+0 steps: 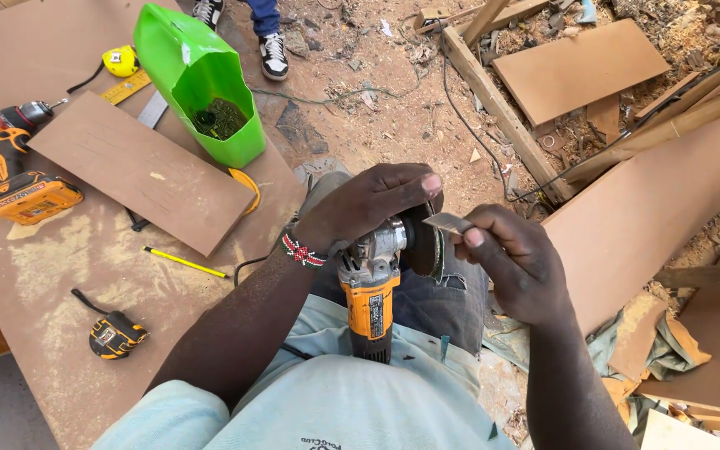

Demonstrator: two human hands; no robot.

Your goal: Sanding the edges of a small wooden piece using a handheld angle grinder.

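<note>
Orange-bodied angle grinder [370,292] is clasped at its head by the left hand [368,204]; right hand [514,262] pinches a thin metal blade [447,222] against the disc [427,242]. Slippage risks cut fingers.

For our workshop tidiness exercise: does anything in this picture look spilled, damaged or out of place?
Yes. Sawdust is spread across the brown board table, wood scraps and shavings litter the ground, and the green plastic jug of screws has its side cut open.
</note>
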